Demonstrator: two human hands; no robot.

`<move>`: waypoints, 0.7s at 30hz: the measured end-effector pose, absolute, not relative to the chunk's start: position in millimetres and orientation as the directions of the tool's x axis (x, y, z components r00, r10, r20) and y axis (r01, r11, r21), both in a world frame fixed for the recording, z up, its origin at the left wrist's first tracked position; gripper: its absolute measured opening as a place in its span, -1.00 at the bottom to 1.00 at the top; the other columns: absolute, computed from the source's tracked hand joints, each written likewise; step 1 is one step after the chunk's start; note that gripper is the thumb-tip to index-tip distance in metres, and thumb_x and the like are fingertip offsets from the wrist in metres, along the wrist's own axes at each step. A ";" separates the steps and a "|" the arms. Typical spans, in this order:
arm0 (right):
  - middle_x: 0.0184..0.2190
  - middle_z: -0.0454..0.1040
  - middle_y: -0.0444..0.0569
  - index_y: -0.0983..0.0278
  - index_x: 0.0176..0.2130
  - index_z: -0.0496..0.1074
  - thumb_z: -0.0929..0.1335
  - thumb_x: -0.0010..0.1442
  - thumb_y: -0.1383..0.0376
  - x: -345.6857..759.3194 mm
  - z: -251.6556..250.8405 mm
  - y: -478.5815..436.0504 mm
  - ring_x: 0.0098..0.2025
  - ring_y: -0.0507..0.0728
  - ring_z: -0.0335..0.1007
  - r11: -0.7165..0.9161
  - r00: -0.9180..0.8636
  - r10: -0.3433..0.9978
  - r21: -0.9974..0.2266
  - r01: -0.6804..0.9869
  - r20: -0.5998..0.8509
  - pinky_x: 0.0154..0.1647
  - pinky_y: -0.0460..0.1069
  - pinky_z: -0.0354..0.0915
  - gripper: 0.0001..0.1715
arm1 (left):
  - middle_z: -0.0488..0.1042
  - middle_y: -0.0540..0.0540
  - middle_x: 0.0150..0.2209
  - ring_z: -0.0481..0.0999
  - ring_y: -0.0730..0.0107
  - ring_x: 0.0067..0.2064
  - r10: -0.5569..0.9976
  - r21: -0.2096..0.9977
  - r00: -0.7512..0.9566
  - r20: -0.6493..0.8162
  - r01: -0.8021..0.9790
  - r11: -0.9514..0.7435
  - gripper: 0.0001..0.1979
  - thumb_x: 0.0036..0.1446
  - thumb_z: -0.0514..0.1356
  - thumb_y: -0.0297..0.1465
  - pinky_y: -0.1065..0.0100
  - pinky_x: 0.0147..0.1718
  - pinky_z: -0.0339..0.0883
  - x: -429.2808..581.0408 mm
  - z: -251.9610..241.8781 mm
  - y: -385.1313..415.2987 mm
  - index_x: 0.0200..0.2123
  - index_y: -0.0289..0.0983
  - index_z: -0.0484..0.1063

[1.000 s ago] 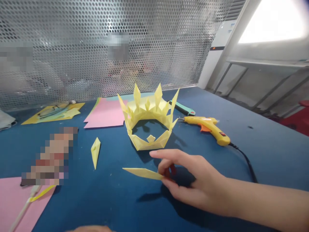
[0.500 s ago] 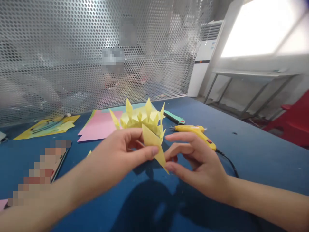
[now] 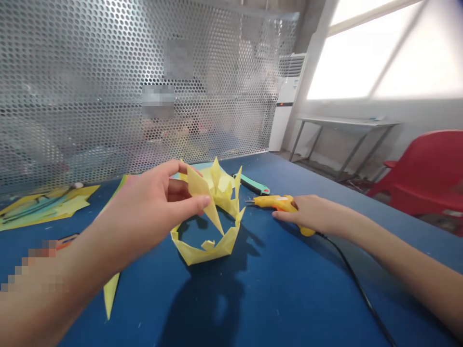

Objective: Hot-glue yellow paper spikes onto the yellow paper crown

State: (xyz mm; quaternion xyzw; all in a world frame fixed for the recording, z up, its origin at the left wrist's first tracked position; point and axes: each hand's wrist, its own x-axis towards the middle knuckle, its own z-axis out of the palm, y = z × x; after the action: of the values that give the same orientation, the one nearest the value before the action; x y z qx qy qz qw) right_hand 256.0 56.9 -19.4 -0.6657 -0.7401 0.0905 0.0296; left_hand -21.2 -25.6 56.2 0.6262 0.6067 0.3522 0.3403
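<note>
My left hand (image 3: 162, 197) pinches a pointed, folded yellow paper piece (image 3: 201, 190) between thumb and fingers. It is raised in front of a yellow paper crown (image 3: 210, 255), a ring with folded spikes standing on the blue table. Part of the crown is hidden behind that hand. To the right, my right hand (image 3: 307, 214) is closed over a yellow hot glue gun (image 3: 269, 201) lying on the table, its nozzle pointing left. Another yellow paper spike (image 3: 111, 294) lies beneath my left forearm.
A green-handled cutter (image 3: 255, 184) lies behind the glue gun, whose black cable (image 3: 356, 279) trails toward the front right. Yellow paper (image 3: 77, 200) with dark thin strands is at the left. A perforated metal panel (image 3: 108, 120) borders the back; a red chair (image 3: 423, 173) stands at the right.
My right hand has left the paper piece and moved right onto the glue gun. My left hand has shifted left and up with the piece, and more of the crown now shows.
</note>
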 end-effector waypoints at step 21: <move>-0.67 0.30 -0.19 0.19 -0.51 0.21 0.37 -0.12 0.14 236.4 -10.7 45.4 -0.67 0.01 0.17 0.511 -0.010 0.717 -0.515 0.688 0.697 -0.73 -0.10 0.04 -0.74 | 0.60 0.02 -0.34 0.62 0.35 -0.37 0.992 0.893 0.084 0.095 0.434 -0.123 -0.66 0.02 0.31 -0.29 0.32 -0.33 0.56 -18.6 37.3 -15.2 -0.13 -0.20 0.33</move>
State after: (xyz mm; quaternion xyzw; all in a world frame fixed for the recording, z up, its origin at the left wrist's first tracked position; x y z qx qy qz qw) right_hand 236.4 45.4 -10.7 -0.4940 -0.7106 0.0144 0.5008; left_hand -18.6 -15.2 37.3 0.6417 0.5554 0.3866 0.3610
